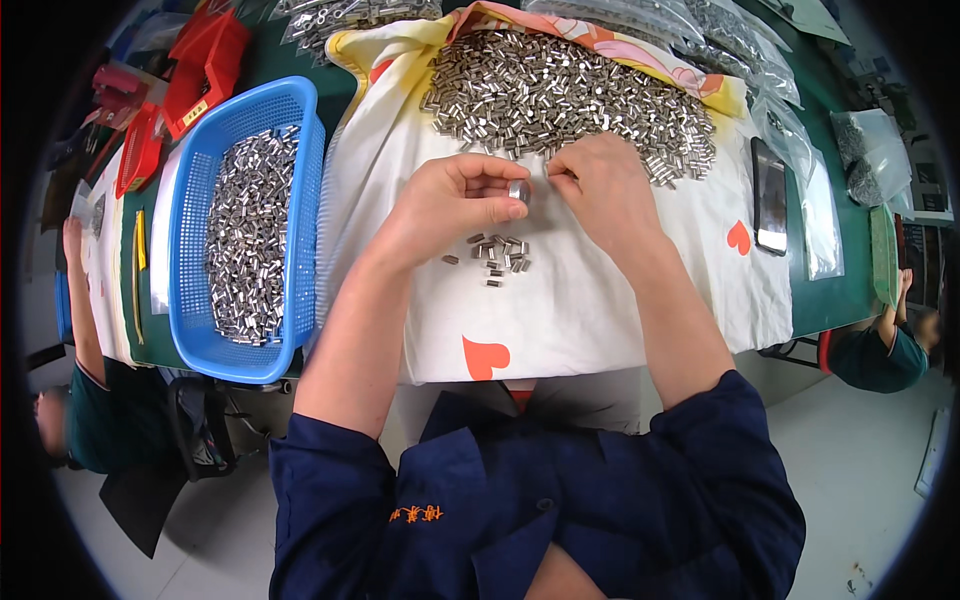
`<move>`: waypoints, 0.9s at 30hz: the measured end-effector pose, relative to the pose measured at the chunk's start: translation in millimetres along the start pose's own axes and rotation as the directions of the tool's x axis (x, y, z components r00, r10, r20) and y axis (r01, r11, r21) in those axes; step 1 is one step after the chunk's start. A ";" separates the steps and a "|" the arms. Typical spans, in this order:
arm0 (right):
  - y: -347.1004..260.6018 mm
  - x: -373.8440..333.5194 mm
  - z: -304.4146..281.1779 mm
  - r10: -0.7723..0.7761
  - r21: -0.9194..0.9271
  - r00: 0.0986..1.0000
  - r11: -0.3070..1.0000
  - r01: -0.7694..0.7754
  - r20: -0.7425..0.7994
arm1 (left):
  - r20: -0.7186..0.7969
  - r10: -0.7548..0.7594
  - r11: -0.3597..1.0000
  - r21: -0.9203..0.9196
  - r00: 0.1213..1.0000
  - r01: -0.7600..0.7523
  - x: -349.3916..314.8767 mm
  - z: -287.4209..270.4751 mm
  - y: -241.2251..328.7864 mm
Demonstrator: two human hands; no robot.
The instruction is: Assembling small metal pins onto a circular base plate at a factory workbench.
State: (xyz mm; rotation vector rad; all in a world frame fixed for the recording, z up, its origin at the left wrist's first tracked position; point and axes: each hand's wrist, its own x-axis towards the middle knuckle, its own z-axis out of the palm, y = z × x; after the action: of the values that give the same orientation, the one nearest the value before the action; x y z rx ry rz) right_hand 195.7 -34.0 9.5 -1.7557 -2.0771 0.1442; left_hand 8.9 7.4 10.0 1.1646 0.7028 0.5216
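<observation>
**Hand Position at the Sorting Cloth**

While the left hand [455, 200] pinches a small metal sleeve [518, 188] between thumb and fingers, the right hand [600, 185] rests curled, fingertips down, at the near edge of the large pile of metal sleeves [560, 90]. Both hands sit over a white cloth [580, 310] with orange hearts, spread on the bench [830, 300]. A small cluster of sleeves [500, 255] lies just below the hands. A blue basket [190, 310] holding more sleeves stands to the left. A dark phone [770, 195] lies to the right.
</observation>
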 end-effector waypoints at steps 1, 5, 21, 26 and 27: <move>0.1 -0.2 -0.2 -0.004 0.000 1.000 1.000 0.004 -0.020 | 0.001 -0.002 1.000 0.000 1.000 0.002 0.3 -0.5 -0.6; 1.5 -0.8 -1.1 -0.042 -0.011 0.997 0.999 0.041 -0.058 | 0.000 0.024 1.000 0.000 1.000 -0.024 0.7 -1.1 -0.3; -24.0 -4.0 -15.3 0.099 0.579 0.993 0.807 -0.117 0.062 | -0.109 0.033 0.999 0.012 0.994 -0.032 -0.4 -3.6 -2.4; -26.1 -6.1 -3.6 -0.128 0.284 0.953 0.936 0.207 -0.273 | -0.137 0.037 0.999 0.022 0.990 -0.034 1.0 1.0 -3.7; -26.3 -5.7 -1.8 -0.123 0.284 0.954 0.937 0.202 -0.274 | -0.158 0.056 0.996 0.074 0.986 -0.045 1.6 0.8 -4.9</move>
State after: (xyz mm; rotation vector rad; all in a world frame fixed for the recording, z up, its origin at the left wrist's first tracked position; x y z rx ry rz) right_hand 172.9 -45.1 18.7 -1.3345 -1.8874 0.1763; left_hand 10.6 6.4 5.2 1.2180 0.8364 0.6428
